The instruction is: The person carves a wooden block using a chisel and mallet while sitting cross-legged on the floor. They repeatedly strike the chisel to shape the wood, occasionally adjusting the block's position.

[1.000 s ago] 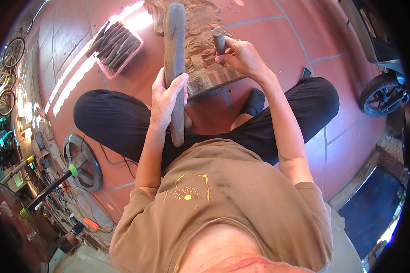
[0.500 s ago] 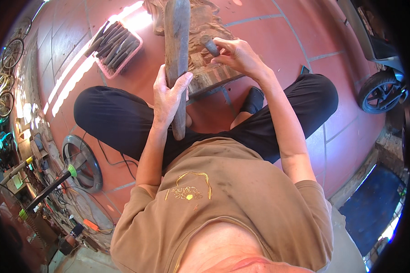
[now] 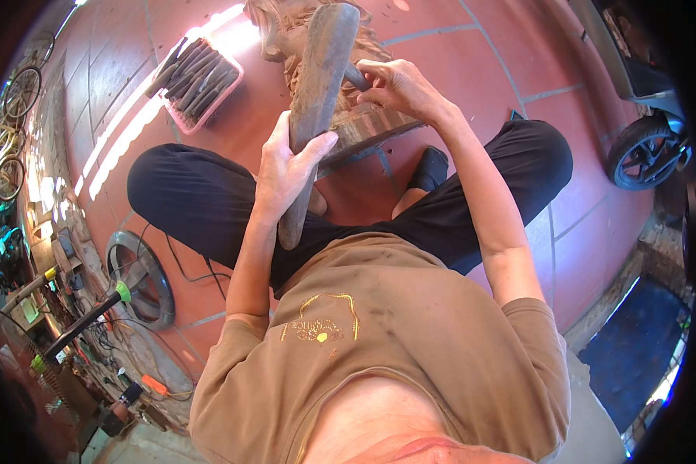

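My left hand (image 3: pixel 284 174) is wrapped round a long, worn wooden mallet (image 3: pixel 326 66), thick at its far end and thinner towards my lap. The mallet leans a little to the right at its far end. My right hand (image 3: pixel 404 91) is closed on a chisel (image 3: pixel 356 77) with a dark round handle; its blade is hidden. The mallet's thick end overlaps the handle in this view, and I cannot tell whether they touch. Beneath both hands lies a carved brown wood block (image 3: pixel 363 127) with a rippled relief surface, partly covered by the mallet and my right hand.
A pink basket (image 3: pixel 184 124) full of dark chisels stands at the far left on the red tiled floor (image 3: pixel 456 69). My crossed legs (image 3: pixel 193 189) frame the near side of the block. A floor fan (image 3: pixel 139 278) and cord are at left; a motorbike wheel (image 3: pixel 646 152) is at right.
The mallet's thick end has swung right and nearer, over the chisel handle. My left hand has tilted with it. My right hand has shifted slightly and still grips the chisel.
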The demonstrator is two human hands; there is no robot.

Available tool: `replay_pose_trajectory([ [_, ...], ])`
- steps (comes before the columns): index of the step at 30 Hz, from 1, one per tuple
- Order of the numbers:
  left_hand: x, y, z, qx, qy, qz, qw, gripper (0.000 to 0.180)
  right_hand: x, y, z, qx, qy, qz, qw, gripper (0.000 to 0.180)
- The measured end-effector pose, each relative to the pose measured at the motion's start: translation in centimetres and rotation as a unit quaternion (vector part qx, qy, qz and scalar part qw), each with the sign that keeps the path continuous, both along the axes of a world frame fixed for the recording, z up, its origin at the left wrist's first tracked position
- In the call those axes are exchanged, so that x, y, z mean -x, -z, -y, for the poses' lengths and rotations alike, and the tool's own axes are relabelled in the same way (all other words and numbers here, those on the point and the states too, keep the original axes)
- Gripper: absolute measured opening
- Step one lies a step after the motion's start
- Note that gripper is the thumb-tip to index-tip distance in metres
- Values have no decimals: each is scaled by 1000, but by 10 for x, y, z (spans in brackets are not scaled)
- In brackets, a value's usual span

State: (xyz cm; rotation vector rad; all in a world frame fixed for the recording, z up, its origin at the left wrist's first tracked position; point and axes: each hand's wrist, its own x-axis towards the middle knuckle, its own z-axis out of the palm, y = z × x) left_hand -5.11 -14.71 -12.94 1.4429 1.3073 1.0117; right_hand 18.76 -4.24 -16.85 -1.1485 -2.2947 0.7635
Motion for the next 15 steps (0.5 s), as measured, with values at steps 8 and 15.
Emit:
replay_pose_trajectory([
  [8, 1, -45, 6, -76, -93, 193, 974, 31, -1, 3, 5, 7, 35, -14, 999, 43],
  [15, -11, 1, 4, -11, 121, -135, 983, 62, -15, 67, -13, -64, 93, 59, 992, 36],
])
